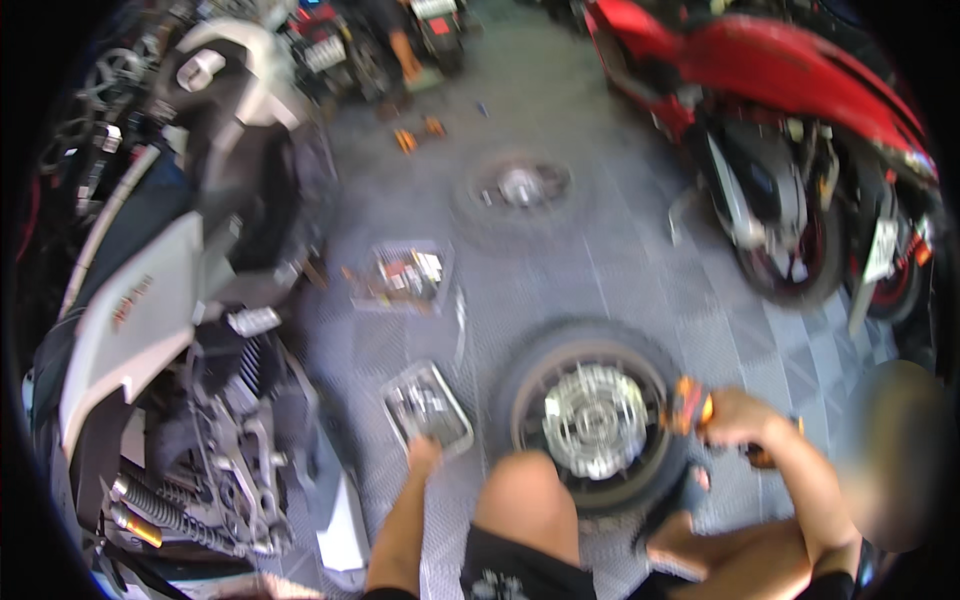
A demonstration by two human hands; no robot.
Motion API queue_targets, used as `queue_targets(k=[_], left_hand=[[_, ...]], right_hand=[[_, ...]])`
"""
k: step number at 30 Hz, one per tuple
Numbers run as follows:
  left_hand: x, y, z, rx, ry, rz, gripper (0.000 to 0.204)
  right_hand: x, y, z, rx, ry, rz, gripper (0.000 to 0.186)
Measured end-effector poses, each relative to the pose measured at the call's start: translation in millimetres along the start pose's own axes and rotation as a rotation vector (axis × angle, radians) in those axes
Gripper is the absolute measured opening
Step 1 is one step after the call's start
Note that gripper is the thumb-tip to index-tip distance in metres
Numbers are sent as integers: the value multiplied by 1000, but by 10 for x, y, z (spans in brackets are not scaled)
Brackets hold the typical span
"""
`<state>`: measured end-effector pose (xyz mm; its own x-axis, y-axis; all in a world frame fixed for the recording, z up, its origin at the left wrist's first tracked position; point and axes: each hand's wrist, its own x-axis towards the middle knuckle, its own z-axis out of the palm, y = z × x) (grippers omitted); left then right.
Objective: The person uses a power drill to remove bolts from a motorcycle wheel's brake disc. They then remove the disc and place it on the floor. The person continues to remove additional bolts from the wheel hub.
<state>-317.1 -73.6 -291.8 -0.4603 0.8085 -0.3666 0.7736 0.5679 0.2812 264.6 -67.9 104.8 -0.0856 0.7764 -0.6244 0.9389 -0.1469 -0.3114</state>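
Note:
My right hand grips an orange-and-black cordless power tool, held over the right side of a tyred wheel with a silver disc at its middle. The wheel lies flat in front of my bare knee. My left hand is at the near edge of a metal tray of small dark and silver items. Motion smears its fingers, so their grip is unclear. Beyond that tray sits a clear plastic tray of parts.
A white scooter with exposed rear suspension stands left. A red scooter is at right. Farther off lie another wheel and orange objects on the checked floor. A person's leg shows among parked vehicles at the top.

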Motion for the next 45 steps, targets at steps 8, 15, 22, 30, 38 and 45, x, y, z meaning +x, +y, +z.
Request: queue_targets(k=[8, 15, 22, 30, 38, 45], left_hand=[[42, -282, 150, -394, 54, 153, 26], [-825, 417, -257, 6, 476, 260, 26], [-1123, 1774, -224, -421, 52, 520, 44], [-1292, 1913, 388, -206, 78, 924, 33], [-1313, 1913, 380, -357, 54, 903, 25], [-1266, 1900, 380, -377, 27, 893, 24]], right_hand=[[4, -22, 5, -9, 12, 59, 35], [55, 156, 293, 141, 56, -77, 37], [446, -47, 617, 380, 119, 31, 38], [857, 45, 749, 555, 136, 192, 32], [873, -91, 640, 378, 71, 226, 31], [866, -130, 705, 285, 194, 37, 28]])
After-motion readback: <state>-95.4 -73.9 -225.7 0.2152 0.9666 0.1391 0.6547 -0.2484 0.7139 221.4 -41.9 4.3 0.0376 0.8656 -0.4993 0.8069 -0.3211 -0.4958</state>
